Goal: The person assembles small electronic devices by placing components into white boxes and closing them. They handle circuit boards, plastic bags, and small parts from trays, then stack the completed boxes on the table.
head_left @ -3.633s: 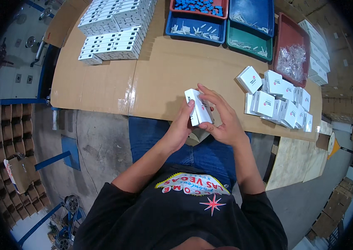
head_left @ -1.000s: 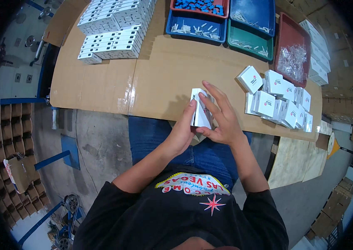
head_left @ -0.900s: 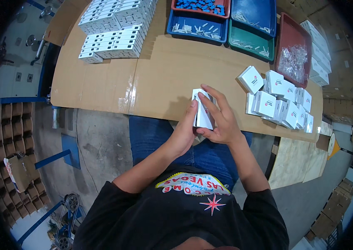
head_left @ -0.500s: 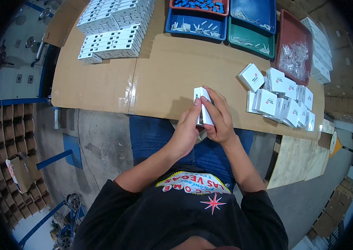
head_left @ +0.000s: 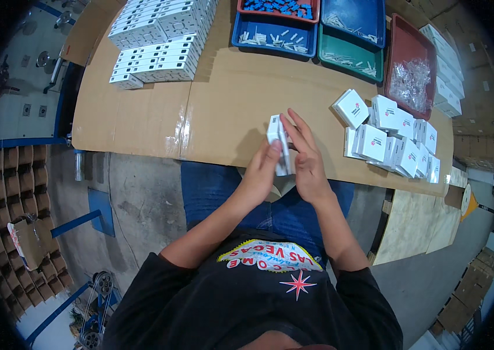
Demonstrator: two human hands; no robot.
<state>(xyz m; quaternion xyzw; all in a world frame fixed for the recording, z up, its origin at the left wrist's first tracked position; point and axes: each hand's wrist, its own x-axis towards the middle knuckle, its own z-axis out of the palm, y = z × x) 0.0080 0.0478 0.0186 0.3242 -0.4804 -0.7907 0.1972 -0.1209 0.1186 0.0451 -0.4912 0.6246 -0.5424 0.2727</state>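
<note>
A small white carton stands on edge between my two hands, above the table's near edge. My left hand grips it from the left, thumb pressed along its near side. My right hand is opened out on the other side, fingers stretched. Its index fingertip is at the carton's upper right edge, while the thumb stands apart from the box. The carton's lower end and whatever is inside it cannot be made out.
Flat white boxes lie piled at the right. Tall stacks of white cartons stand at the back left. Blue, green and red trays hold small parts and clear plastic bags. Cardboard covers the table.
My right hand has loosened from the carton, and its fingers have straightened and spread. The carton has turned slightly and shifted a little left in my left hand.
</note>
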